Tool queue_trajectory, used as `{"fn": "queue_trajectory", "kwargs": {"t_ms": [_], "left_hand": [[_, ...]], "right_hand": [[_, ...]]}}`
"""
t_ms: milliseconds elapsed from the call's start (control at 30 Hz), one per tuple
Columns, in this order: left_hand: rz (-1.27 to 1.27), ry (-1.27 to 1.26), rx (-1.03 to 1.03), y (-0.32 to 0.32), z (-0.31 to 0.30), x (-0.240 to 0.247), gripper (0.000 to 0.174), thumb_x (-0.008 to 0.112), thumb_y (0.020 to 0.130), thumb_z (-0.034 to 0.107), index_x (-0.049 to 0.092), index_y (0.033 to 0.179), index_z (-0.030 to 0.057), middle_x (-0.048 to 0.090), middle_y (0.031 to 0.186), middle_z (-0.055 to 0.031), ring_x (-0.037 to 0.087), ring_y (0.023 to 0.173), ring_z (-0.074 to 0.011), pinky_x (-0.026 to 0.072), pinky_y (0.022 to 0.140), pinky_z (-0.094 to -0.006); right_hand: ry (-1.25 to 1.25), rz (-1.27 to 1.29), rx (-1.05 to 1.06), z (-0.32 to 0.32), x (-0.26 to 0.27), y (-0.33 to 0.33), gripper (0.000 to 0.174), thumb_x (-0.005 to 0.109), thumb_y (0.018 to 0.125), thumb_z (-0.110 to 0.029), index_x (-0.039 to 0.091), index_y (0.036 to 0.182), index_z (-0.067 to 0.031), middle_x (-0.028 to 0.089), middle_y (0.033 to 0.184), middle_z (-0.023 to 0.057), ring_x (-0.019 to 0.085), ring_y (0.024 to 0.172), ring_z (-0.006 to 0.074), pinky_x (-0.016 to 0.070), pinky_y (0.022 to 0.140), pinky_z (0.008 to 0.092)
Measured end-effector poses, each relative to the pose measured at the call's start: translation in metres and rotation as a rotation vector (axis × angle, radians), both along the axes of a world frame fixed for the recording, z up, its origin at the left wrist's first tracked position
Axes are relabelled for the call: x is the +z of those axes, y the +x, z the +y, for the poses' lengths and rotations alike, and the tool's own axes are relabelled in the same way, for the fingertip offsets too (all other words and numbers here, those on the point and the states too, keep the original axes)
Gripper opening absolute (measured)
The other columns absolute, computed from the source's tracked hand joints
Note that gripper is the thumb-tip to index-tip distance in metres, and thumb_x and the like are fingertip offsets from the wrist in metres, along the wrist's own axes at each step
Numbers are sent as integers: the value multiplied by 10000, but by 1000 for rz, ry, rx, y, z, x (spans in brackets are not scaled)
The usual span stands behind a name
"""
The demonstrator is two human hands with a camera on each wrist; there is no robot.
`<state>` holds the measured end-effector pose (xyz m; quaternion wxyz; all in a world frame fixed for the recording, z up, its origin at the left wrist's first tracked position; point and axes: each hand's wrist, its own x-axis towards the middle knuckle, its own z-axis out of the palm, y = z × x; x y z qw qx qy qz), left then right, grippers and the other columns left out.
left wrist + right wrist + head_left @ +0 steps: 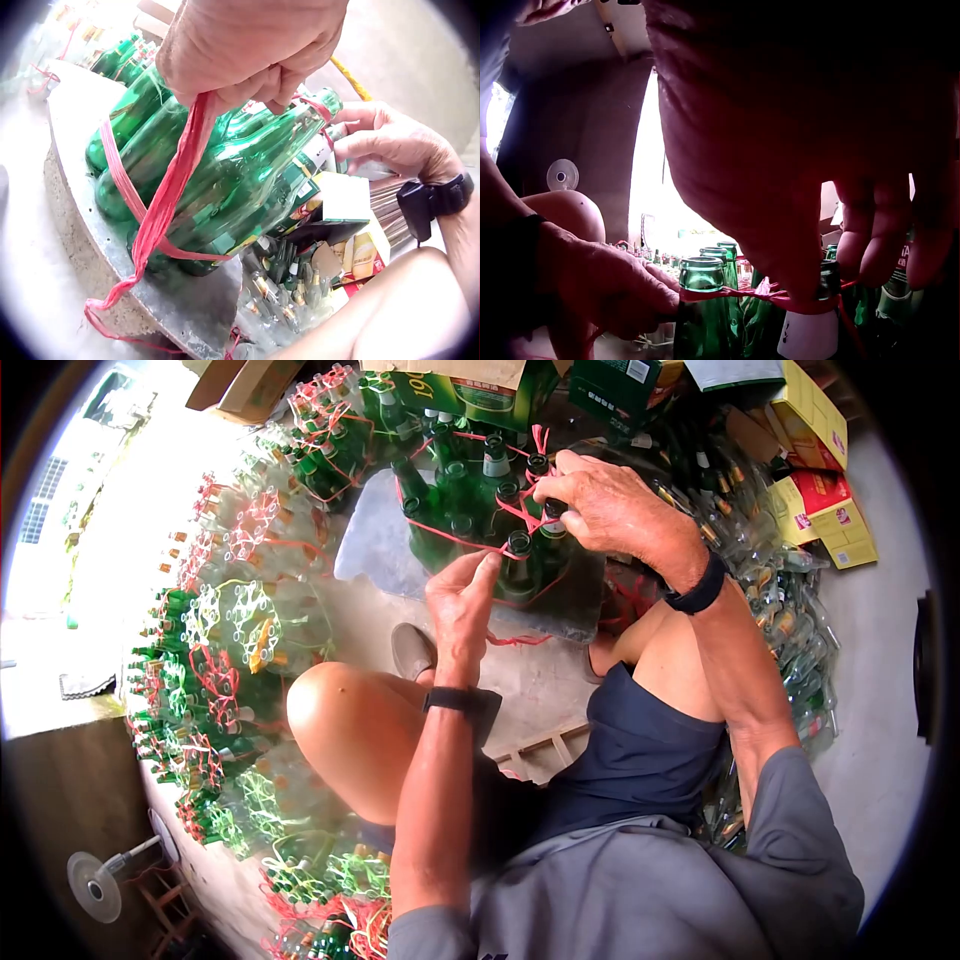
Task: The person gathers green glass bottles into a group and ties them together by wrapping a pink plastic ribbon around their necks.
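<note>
A cluster of green glass bottles (455, 495) stands upright on a grey slab (372, 550) between the person's knees. Red plastic twine (171, 196) runs around the bottle bodies and loops between their necks. On the near side, the left hand (462, 605) grips the twine, its thumb close to a front bottle's mouth; a loose tail hangs below that fist in the left wrist view. Across the cluster, the right hand (625, 510) pinches twine against a bottle neck, thumb and fingers bent around it. That neck carries a white label (808, 334), and the hand partly hides it.
Tied bundles of clear and green bottles (250, 520) crowd the left side. Loose bottles (800, 630) lie heaped on the right, beside yellow and red cartons (830, 515). A green beer carton (460, 395) sits behind the slab. A fan (95, 885) stands at lower left.
</note>
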<state>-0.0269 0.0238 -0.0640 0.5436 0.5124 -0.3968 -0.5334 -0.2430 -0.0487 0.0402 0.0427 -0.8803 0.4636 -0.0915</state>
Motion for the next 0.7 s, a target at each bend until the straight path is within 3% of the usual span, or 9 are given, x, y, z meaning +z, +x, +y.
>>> {"fn": "queue_trajectory", "kwargs": {"t_ms": [67,133,333,400,467,500,533,633,700], "left_hand": [[-21,30,27,-2,-1,2,244,765,970,195,783,1082,-22,641,829,73,487,689,-17,352,577,-212],[10,6,43,-5,-4,-4,234,765,966,185,786,1075,-21,648,835,72,492,695,-17,354,581,-211],[36,18,99,-11,-6,-11,208,765,960,171,797,1021,-25,655,815,75,492,694,-12,355,585,-210],[37,24,124,-15,-5,-11,206,764,961,174,800,995,-26,649,791,79,484,681,-11,350,580,-212],[46,72,170,-18,-4,-12,224,771,960,195,798,914,-23,620,738,86,455,653,-11,333,566,-221],[29,65,193,-20,-5,-13,258,774,961,216,785,851,-18,586,703,89,425,630,-15,307,544,-234],[34,68,196,-21,-7,-14,258,774,961,216,785,851,-18,586,703,89,425,630,-15,307,544,-234],[-8,111,223,-25,-8,-16,312,771,963,235,747,782,-18,556,683,91,400,616,-20,285,525,-246],[-19,104,260,-28,-7,-17,362,768,963,254,701,723,-10,536,660,92,379,599,-25,268,509,-256]], "right_hand": [[28,4,35,-4,5,7,293,637,808,-36,714,1085,-90,602,1094,139,647,1081,358,548,891,493],[5,-69,173,-12,3,12,224,637,802,-36,721,1006,-74,616,1095,143,660,1052,369,549,859,497],[173,1,242,-16,12,43,181,642,799,-49,729,955,-79,683,1011,155,693,978,385,550,777,497],[208,5,281,-28,6,47,216,646,785,-47,751,967,-95,730,939,154,711,947,375,555,760,481],[439,66,353,-38,8,53,351,551,810,47,761,1051,-97,707,927,162,683,858,375,539,736,451],[475,-16,439,-40,11,57,430,528,771,73,779,1075,-99,708,877,163,698,789,348,535,666,445],[478,-12,441,-41,13,60,430,528,771,73,779,1075,-99,708,877,163,698,789,348,535,666,445],[796,218,182,-38,41,73,511,508,754,109,747,1167,-73,666,901,130,679,651,259,530,549,395],[829,222,199,-42,35,75,522,508,752,110,740,1182,-72,665,920,130,675,637,259,533,545,390]]}}
